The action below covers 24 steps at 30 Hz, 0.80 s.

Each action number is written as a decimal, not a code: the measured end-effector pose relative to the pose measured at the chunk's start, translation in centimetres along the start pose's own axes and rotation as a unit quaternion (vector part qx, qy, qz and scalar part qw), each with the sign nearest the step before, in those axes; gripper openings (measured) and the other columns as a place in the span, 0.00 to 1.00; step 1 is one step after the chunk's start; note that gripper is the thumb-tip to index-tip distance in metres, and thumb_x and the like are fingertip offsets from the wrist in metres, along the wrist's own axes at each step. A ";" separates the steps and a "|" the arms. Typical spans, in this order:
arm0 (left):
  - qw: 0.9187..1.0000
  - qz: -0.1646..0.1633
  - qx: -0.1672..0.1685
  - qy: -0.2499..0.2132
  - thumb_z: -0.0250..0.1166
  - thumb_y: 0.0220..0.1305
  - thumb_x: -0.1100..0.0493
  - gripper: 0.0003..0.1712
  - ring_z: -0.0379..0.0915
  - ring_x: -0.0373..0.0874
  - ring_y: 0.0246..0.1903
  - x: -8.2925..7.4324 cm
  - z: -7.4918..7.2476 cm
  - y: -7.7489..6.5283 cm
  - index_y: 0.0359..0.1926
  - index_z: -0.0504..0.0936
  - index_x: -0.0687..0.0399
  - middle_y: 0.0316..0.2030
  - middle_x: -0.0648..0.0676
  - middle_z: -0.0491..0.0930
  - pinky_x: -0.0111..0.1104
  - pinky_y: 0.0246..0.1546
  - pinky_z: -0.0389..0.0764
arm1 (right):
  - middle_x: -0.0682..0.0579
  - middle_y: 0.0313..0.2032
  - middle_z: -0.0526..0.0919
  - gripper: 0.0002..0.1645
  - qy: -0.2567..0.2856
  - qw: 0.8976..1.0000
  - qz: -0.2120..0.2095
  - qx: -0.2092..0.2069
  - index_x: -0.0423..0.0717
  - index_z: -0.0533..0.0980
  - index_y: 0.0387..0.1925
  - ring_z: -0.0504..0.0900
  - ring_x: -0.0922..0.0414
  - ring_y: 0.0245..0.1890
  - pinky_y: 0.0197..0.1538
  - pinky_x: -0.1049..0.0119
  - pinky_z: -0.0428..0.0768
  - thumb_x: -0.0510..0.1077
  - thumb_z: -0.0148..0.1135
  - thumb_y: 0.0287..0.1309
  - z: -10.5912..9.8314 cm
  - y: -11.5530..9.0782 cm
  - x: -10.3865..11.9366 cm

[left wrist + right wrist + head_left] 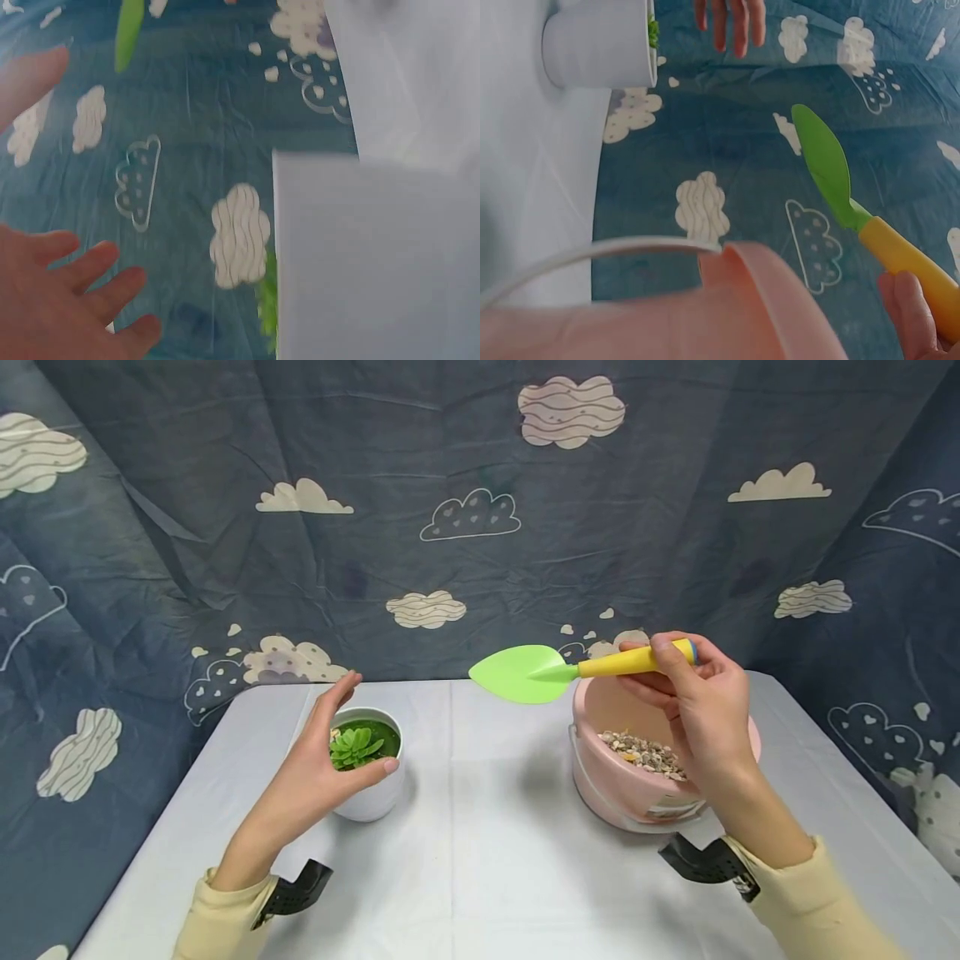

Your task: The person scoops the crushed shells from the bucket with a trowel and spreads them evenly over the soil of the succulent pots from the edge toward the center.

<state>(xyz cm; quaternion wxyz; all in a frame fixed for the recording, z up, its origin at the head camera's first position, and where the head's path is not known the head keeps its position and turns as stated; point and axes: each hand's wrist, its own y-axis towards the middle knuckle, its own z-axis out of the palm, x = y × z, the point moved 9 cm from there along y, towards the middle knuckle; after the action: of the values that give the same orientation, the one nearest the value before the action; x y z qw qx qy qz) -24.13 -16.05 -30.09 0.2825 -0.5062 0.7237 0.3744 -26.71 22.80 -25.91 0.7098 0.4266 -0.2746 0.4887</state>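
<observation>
In the head view my right hand grips the yellow handle of a toy-like trowel with a green blade, held level above a pink bucket. The blade points left and looks bare. Grey-brown gravel-like grains lie inside the bucket. My left hand, thumb and fingers spread wide, hovers beside a white pot holding a green succulent. In the left wrist view the fingers hold nothing. The right wrist view shows the trowel clear of the bucket rim.
A white-covered table carries the pot on the left and the bucket on the right. The bucket's white handle hangs down its side. Behind stands a dark blue cloth with cloud prints. Black straps circle both wrists.
</observation>
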 end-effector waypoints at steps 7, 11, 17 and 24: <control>0.999 0.026 -0.016 -0.013 0.75 0.55 0.47 0.54 0.46 0.42 0.72 -1.9 1.5 0.5 0.75 0.50 0.25 0.73 0.37 0.53 0.59 0.65 0.54 | 0.35 0.45 0.83 0.17 -0.010 1.000 -0.016 -0.016 0.29 0.72 0.47 0.85 0.44 0.44 0.40 0.55 0.81 0.36 0.65 0.61 -2.2 -0.1 1.1; 0.999 0.033 -0.014 -0.015 0.74 0.56 0.46 0.53 0.46 0.42 0.72 -2.5 2.6 0.7 0.75 0.52 0.26 0.72 0.37 0.53 0.57 0.65 0.55 | 0.35 0.45 0.84 0.16 -0.004 0.999 -0.020 -0.028 0.29 0.73 0.46 0.85 0.44 0.44 0.39 0.54 0.81 0.35 0.65 0.61 -3.4 -0.1 1.8; 0.999 0.037 -0.005 -0.030 0.73 0.57 0.44 0.50 0.47 0.40 0.72 -3.2 4.4 0.9 0.74 0.55 0.28 0.71 0.37 0.54 0.54 0.66 0.56 | 0.36 0.45 0.84 0.18 -0.003 0.999 -0.020 -0.049 0.30 0.73 0.47 0.85 0.44 0.44 0.38 0.54 0.80 0.36 0.67 0.59 -5.0 -0.3 2.7; 0.998 0.042 0.016 -0.043 0.71 0.58 0.41 0.46 0.50 0.42 0.71 -4.0 6.8 1.4 0.73 0.58 0.29 0.70 0.38 0.57 0.53 0.66 0.59 | 0.37 0.44 0.85 0.19 -0.005 0.998 -0.017 -0.065 0.31 0.74 0.49 0.85 0.44 0.43 0.38 0.54 0.81 0.36 0.68 0.59 -6.8 -0.6 3.7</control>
<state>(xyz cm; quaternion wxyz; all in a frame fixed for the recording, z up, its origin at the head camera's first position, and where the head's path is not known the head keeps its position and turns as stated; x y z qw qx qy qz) -23.95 -8.05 -30.44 0.3055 -0.4545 0.7375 0.3952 -24.98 30.35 -26.45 0.7424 0.3868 -0.3020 0.4560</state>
